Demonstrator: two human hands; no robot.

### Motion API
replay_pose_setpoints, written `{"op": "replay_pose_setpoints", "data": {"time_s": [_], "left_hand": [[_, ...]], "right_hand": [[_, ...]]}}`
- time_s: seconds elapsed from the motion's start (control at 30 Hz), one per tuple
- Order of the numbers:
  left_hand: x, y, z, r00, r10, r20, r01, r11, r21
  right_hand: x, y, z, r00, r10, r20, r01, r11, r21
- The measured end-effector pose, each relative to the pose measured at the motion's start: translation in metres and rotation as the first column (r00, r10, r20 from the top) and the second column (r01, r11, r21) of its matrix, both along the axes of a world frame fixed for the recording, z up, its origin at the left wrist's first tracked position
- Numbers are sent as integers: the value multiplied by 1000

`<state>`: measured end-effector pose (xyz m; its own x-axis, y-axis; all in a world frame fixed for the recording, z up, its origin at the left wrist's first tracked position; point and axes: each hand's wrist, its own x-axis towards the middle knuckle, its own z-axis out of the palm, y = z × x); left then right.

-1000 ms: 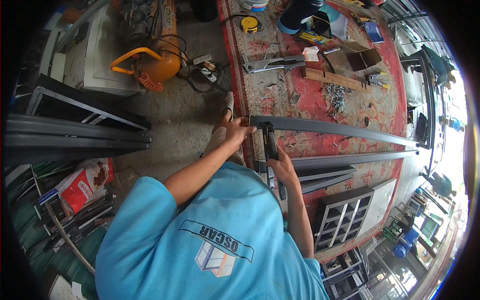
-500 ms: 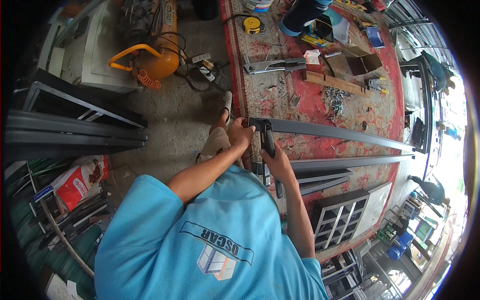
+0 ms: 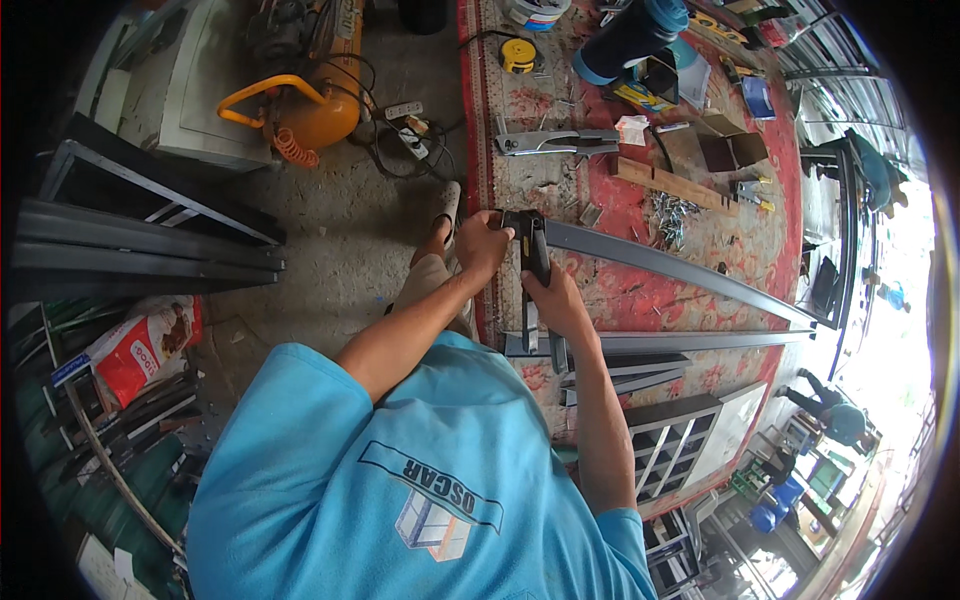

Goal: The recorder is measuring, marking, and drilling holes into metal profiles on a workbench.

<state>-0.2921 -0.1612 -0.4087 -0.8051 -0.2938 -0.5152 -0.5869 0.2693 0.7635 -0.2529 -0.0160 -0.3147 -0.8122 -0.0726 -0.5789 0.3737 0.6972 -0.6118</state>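
Grey metal formed the long bar (image 3: 665,268), which slanted over a red patterned carpet (image 3: 625,300), its left end at the hands and its right end close to that of a second grey bar (image 3: 700,341) on the near side. A black elongated piece (image 3: 535,250) crossed the left end of the long bar and pointed toward the person. The left hand (image 3: 484,245) was curled closed about the bar's left end, thumb and fingertips pressed to it. The right hand (image 3: 556,300) was wrapped around the black piece, fingers mostly hidden, so how tightly it gripped could not be told.

Nearer than the second bar lay shorter dark bars (image 3: 640,376), and to their right a dark gridded frame (image 3: 675,452) beside a white panel (image 3: 738,415).

On the far side a heap of small metal pieces (image 3: 670,222) sat just beside a wooden strip (image 3: 675,186). Farther off were a grey-and-black hand tool (image 3: 558,142), a cardboard box (image 3: 732,145), a yellow tape measure (image 3: 519,55) and a dark blue bottle (image 3: 625,42), tilted in view.

Left of the carpet, an orange compressor (image 3: 312,122) stood far off near a white power strip (image 3: 413,142); dark metal profiles (image 3: 150,250) were stacked nearer, with a red-and-white bag (image 3: 140,350) below them.
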Motion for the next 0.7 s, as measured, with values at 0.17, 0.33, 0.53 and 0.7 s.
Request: {"op": "replay_pose_setpoints", "data": {"time_s": [0.17,0.33,0.53,0.7], "left_hand": [[2,1,-4,999,36,5,-36,997,-65],[2,0,0,997,74,37,-77,993,87],[1,3,-5,995,79,-54,-73,991,112],[-5,9,-6,990,131,-51,-120,977,177]], "right_hand": [[-10,-5,7,997,74,-1,-74,994,79],[-23,-3,18,985,159,62,-165,981,105],[-32,0,10,973,206,103,-218,968,123],[-29,-1,1,984,158,87,-169,975,145]]}}
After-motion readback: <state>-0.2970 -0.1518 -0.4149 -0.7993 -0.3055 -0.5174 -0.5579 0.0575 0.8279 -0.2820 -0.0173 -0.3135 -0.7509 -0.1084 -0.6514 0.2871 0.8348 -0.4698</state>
